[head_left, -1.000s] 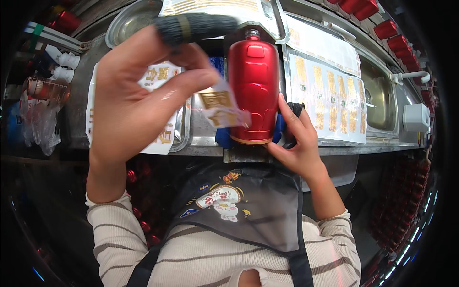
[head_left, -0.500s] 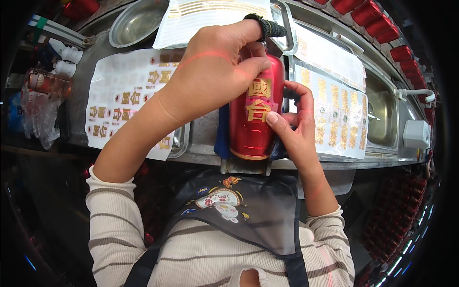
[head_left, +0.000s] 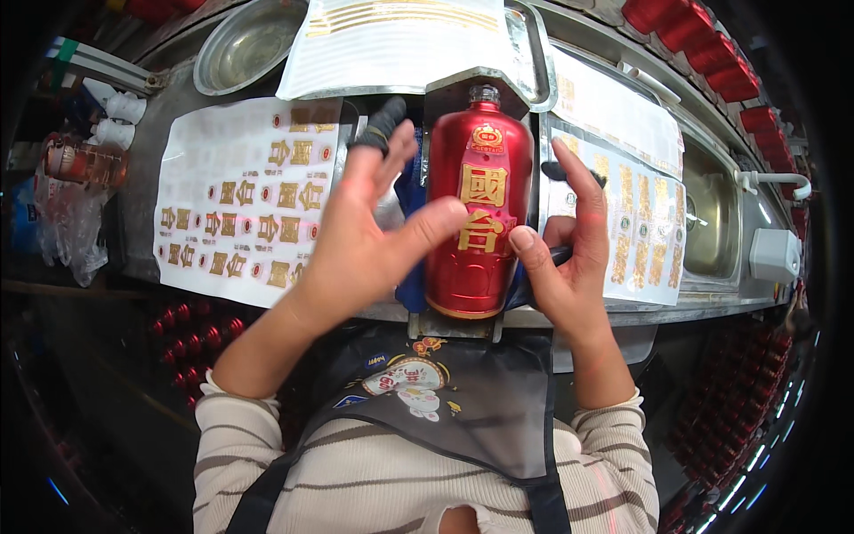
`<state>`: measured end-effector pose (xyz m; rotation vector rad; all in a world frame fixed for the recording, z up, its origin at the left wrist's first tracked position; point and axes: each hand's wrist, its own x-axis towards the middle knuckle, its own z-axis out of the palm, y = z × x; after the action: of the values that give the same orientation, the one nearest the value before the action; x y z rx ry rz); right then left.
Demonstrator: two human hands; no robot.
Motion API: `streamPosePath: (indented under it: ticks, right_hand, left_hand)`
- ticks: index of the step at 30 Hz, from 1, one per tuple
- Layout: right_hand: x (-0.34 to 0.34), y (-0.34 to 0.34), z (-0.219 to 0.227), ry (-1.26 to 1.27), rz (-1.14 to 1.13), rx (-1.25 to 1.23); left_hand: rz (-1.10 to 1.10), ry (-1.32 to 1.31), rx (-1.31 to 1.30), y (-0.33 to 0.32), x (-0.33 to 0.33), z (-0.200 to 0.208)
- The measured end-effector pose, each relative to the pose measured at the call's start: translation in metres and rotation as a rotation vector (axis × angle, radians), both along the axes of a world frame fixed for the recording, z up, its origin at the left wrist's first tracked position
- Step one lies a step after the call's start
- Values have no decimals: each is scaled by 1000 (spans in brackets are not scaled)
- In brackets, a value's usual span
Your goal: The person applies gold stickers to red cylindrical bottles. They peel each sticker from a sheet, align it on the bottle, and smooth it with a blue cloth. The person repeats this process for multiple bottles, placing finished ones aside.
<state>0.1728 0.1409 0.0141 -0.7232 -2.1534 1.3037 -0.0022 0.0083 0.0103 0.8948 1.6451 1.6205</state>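
Observation:
A glossy red bottle (head_left: 471, 285) with gold characters and a round gold emblem lies in a metal holder (head_left: 456, 327) lined with blue cloth, its clear neck pointing away from me. My left hand (head_left: 360, 236) hovers at the bottle's left side, fingers spread, with a dark cover on one fingertip. Its thumb reaches over the bottle's edge beside the lower character; contact is unclear. At the right side is my right hand (head_left: 574, 258), thumb close to the bottle and fingers apart, loosely bent. Dark covers show on some of its fingers too. Neither hand holds anything.
A sheet of gold character decals (head_left: 191, 151) lies at left, and a sheet with gold strips (head_left: 645, 200) at right. Behind are a metal bowl (head_left: 249, 49) and a white sheet with gold lines (head_left: 382, 58). A sink (head_left: 712, 218) with white tap is far right.
My left hand has come off the bottle's upper part and drawn back left, uncovering the neck and the gold emblem. My right hand has shifted slightly, its index finger straighter.

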Motion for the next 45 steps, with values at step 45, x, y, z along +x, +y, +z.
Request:
streamPosePath:
  ticks: [45]
  right_hand:
    - [-27, 15, 3, 73, -21, -268]
  left_hand:
    - [6, -376, 97, 18, 11, -3]
